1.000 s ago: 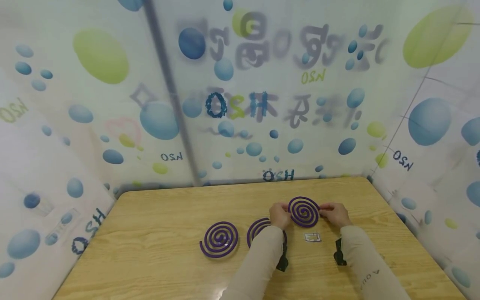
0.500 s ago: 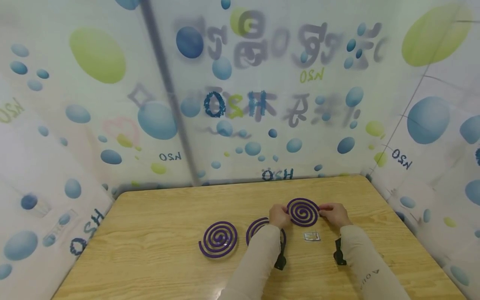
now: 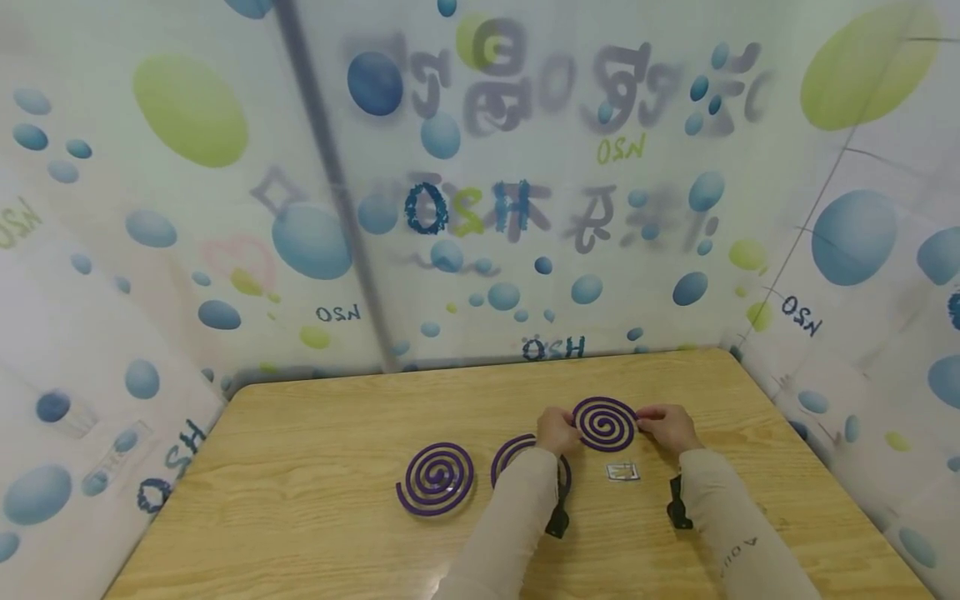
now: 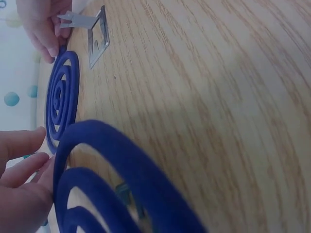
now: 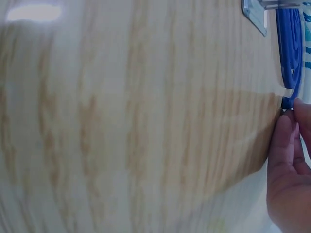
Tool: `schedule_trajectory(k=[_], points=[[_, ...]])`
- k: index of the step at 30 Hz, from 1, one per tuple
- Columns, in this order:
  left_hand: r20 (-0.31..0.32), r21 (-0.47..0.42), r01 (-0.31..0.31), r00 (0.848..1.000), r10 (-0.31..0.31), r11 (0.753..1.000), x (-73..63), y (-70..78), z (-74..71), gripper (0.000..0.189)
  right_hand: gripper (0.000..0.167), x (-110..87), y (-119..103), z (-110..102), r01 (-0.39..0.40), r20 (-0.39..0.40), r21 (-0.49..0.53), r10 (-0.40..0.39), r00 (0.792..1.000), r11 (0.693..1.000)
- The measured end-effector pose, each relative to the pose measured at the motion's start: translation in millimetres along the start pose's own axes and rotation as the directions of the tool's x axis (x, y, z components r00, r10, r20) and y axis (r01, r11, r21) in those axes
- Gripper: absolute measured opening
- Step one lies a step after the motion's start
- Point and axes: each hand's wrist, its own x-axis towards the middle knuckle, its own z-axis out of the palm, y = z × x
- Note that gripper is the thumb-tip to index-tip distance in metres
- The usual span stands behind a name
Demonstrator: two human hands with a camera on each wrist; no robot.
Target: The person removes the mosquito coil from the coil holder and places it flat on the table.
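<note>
On the surface (image 3: 315,467), right fingers (image 5: 283,133) are pinching the far coil (image 3: 604,425); tugging against left fingers (image 4: 22,144), grip unclear, could snap it.

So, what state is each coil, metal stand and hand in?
Left coil: wound, untouched.
Middle coil: wound, partly behind left sleeve.
Right coil: wound, outer end held.
Metal stand: on the table, tab raised.
Right hand: pinching right coil's end.
Left hand: at right coil's edge, grip unclear.

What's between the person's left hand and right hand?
In the head view, a dark purple, round spiral coil is between the left hand and the right hand; the right hand pinches its outer end.
</note>
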Motion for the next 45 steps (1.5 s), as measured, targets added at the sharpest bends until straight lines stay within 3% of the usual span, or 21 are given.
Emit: schedule_trajectory(k=[2, 5, 6, 11, 15, 24, 29, 34, 39, 45], points=[[-0.011, 0.007, -0.002, 1.0, 0.002, 1.0, -11.0, 10.1, -9.4, 0.018, 0.022, -0.6, 0, 0, -0.005, 0.0, 0.01, 0.005, 1.0, 1.0], [0.024, 0.004, 0.081, 0.996, -0.081, 0.997, -42.5, 48.5, -41.9, 0.018, 0.023, -1.6, 0, -1, -0.004, -0.001, 0.028, 0.004, 1.0, 1.0], [0.022, -0.007, 0.088, 0.996, -0.088, 0.996, -48.0, 53.4, -47.1, 0.019, 0.023, -1.6, 0, -1, -0.005, -0.002, 0.033, 0.005, 1.0, 0.999], [0.014, -0.065, 0.105, 0.994, -0.105, 0.992, -42.1, 46.1, -45.7, 0.027, 0.023, -1.6, 2, 0, -0.017, -0.008, 0.045, 0.018, 1.0, 0.999], [0.001, -0.135, 0.077, 0.997, -0.078, 0.988, -41.1, 44.5, -50.1, 0.028, 0.024, -2.1, 2, -1, -0.036, -0.001, 0.084, 0.036, 0.999, 0.996], [-0.057, -0.27, 0.016, 0.998, -0.032, 0.963, -39.6, 41.5, -71.7, 0.025, 0.031, -2.6, -2, -4, -0.108, 0.056, 0.214, 0.098, 0.994, 0.971], [-0.068, -0.33, 0.041, 0.995, -0.067, 0.943, -39.4, 39.4, -83.6, 0.025, 0.034, -4.5, 0, -7, -0.149, 0.076, 0.296, 0.132, 0.988, 0.943], [-0.067, -0.376, 0.029, 0.996, -0.058, 0.926, -42.5, 42.6, -98.3, 0.024, 0.036, -6.9, 3, -13, -0.118, 0.093, 0.352, 0.09, 0.992, 0.929], [-0.066, -0.386, -0.008, 0.998, -0.019, 0.922, -47.8, 45.3, -107.9, 0.02, 0.042, -13.1, -1, -20, -0.065, 0.112, 0.353, 0.027, 0.993, 0.933], [-0.044, -0.333, -0.121, 0.993, 0.112, 0.935, -60.6, 52.1, -117.7, 0.019, 0.047, -26.5, -15, -24, -0.042, 0.126, 0.342, -0.001, 0.992, 0.939]])
